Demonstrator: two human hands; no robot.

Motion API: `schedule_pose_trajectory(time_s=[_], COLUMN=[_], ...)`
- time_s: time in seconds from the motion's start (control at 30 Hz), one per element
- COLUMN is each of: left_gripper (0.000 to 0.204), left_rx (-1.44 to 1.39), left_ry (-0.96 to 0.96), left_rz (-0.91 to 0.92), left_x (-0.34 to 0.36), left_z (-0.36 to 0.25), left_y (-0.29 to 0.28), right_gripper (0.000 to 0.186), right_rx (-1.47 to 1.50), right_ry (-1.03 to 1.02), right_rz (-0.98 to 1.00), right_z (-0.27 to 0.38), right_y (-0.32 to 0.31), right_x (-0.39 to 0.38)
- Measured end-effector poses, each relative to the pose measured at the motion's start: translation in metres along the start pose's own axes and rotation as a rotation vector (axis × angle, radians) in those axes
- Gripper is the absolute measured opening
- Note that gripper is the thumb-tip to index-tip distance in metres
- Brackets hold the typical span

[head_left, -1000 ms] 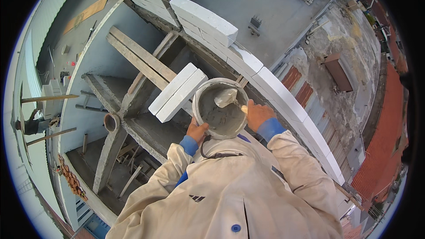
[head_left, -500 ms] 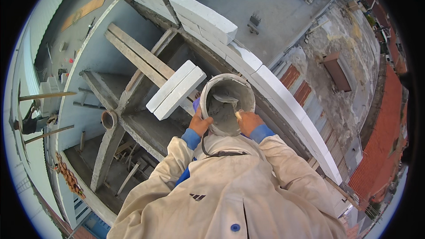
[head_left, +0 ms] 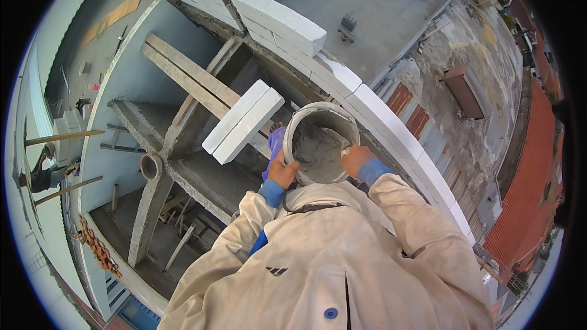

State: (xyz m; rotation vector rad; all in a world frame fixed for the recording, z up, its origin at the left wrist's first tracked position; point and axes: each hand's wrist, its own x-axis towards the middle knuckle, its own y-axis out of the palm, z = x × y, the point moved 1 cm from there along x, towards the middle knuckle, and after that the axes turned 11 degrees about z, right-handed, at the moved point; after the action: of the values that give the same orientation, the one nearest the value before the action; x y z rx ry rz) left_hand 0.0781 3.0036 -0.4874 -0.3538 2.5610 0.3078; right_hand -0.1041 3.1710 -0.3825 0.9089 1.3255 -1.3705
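A round bucket (head_left: 291,128) of grey wet mortar (head_left: 319,151) is held in front of my body, its mouth facing up toward me. My left hand (head_left: 283,171) grips the bucket's left side, thumb over the rim. At the right rim, my right hand (head_left: 356,160) is closed round the handle of a trowel (head_left: 345,151); I can hardly make out its blade against the mortar. Left of the bucket, two white blocks (head_left: 244,122) lie side by side across wooden planks (head_left: 191,79).
A low white block wall (head_left: 391,128) curves along my right side. Concrete beams (head_left: 150,214) with deep openings between them lie below left, and a round pipe end (head_left: 151,165) stands there. My bare foot (head_left: 277,127) shows beside the bucket. Another person (head_left: 46,171) is at the far left.
The bucket and both hands have shifted slightly right, and the bucket is tilted differently. The trowel blade, plain above the mortar before, has dropped into it. More of my purple trouser leg shows.
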Motion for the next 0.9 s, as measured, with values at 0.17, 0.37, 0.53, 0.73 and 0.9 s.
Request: schedule_pose_trajectory(time_s=[0.17,0.37,0.53,0.73,0.9], left_gripper=[0.069,0.065,0.065,0.065,0.069], left_rx=[-0.113,0.006,-0.079,0.042,0.097], left_ry=[0.103,0.214,0.284,0.225,0.316], left_rz=[-0.009,0.069,0.078,0.061,0.096], left_x=[-0.007,0.004,0.036,0.047,0.058], left_z=[-0.011,-0.046,-0.072,-0.081,-0.079], left_y=[-0.002,-0.004,-0.015,-0.01,-0.011], right_gripper=[0.04,0.05,0.052,0.052,0.053], right_rx=[-0.293,-0.079,0.062,0.457,0.884], right_ry=[-0.241,-0.464,-0.689,-0.809,-0.689], right_rz=[-0.071,-0.35,-0.354,-0.142,0.02], right_z=[-0.029,-0.013,-0.031,-0.022,-0.018], right_y=[0.013,0.025,0.033,0.04,0.064], right_x=[-0.039,-0.03,-0.029,-0.022,0.006])
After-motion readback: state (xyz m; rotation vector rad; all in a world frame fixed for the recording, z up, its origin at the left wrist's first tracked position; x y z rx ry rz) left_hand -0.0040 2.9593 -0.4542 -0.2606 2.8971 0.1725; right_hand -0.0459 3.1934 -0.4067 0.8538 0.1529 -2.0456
